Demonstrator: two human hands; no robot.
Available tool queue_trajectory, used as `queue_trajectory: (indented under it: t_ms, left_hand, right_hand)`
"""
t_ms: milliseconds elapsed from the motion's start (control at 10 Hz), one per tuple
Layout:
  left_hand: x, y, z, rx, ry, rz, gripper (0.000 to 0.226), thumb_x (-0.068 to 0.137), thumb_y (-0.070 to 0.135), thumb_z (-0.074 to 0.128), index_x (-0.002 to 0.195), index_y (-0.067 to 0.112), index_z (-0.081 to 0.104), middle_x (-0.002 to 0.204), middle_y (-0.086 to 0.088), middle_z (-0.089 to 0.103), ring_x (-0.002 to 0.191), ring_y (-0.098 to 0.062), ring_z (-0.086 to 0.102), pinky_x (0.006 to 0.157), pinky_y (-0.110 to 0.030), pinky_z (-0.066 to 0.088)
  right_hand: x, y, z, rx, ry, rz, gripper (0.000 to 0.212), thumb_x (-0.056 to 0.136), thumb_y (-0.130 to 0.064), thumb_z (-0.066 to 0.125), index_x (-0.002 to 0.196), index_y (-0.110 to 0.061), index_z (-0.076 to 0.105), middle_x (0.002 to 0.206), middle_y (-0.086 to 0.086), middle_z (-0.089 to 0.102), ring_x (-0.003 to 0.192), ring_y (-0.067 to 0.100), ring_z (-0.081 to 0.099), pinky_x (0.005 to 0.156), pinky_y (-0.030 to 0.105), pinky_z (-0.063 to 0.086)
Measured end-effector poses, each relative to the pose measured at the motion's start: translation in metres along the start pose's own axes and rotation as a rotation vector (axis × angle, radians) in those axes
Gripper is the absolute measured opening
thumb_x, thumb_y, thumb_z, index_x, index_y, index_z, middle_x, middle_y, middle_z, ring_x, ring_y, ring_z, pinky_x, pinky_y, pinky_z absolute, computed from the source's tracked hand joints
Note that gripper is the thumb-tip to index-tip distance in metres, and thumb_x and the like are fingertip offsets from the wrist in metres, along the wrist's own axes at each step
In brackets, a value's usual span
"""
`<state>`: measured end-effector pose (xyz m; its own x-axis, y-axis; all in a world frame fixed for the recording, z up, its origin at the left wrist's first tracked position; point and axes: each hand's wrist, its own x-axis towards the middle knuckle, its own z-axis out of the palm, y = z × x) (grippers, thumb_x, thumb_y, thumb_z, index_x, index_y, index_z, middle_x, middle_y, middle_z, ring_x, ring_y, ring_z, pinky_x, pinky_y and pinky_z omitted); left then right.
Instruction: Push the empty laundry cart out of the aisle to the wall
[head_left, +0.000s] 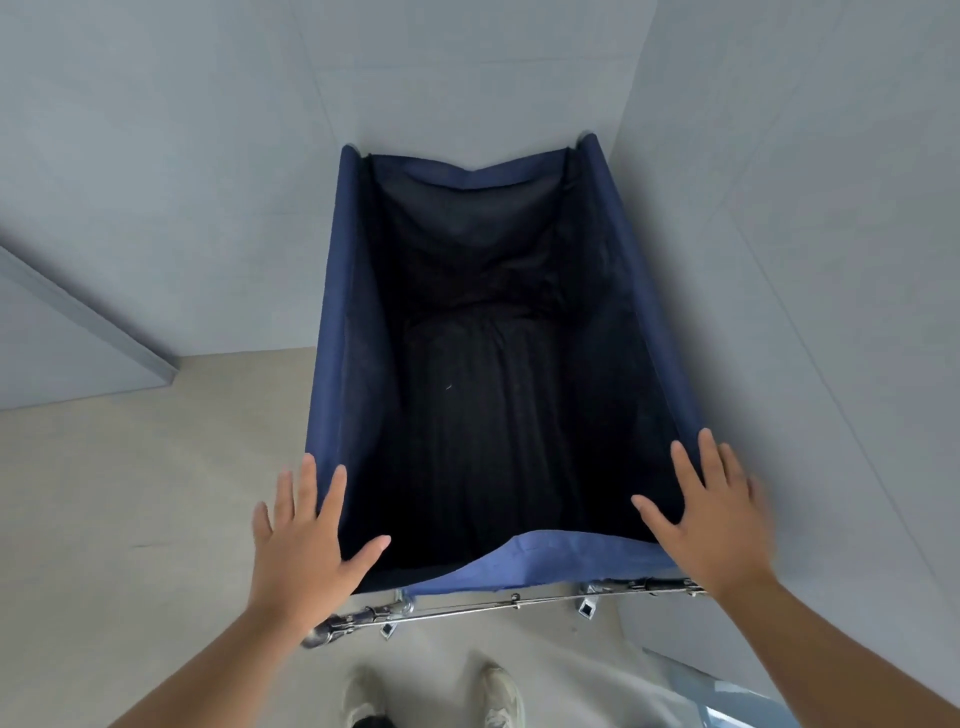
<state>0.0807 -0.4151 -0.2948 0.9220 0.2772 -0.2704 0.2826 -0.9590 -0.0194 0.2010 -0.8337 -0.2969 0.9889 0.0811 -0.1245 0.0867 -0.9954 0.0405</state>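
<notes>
The laundry cart (332, 332) is a deep blue fabric bag on a metal frame, seen from above, and its dark inside holds nothing. Its far end stands against the grey wall (467, 78) and its right side runs along a second grey wall (805, 234), in the corner. My left hand (304, 545) hovers with fingers spread over the near left corner of the rim. My right hand (711, 514) is spread over the near right corner. I cannot tell whether either palm touches the fabric. A chrome handle bar (467, 608) runs below the near edge.
Beige floor (156, 493) lies to the left of the cart. A grey panel or door edge (78, 322) juts in at the far left. My two shoes (431, 696) stand just behind the cart. A pale ledge (727, 691) sits at lower right.
</notes>
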Motion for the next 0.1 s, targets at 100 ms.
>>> queue_trajectory:
  t_ms: [100]
  left_hand:
    - [0.0076, 0.0079, -0.0292, -0.059, 0.035, 0.027, 0.107, 0.078, 0.088, 0.001, 0.158, 0.020, 0.026, 0.168, -0.016, 0.008, 0.153, -0.042, 0.011, 0.114, -0.063, 0.025]
  right_hand:
    - [-0.0013, -0.0445, -0.0304, 0.056, 0.032, -0.011, 0.086, 0.090, -0.074, 0.035, 0.157, -0.022, 0.031, 0.169, 0.011, 0.016, 0.154, 0.034, 0.019, 0.118, 0.057, 0.026]
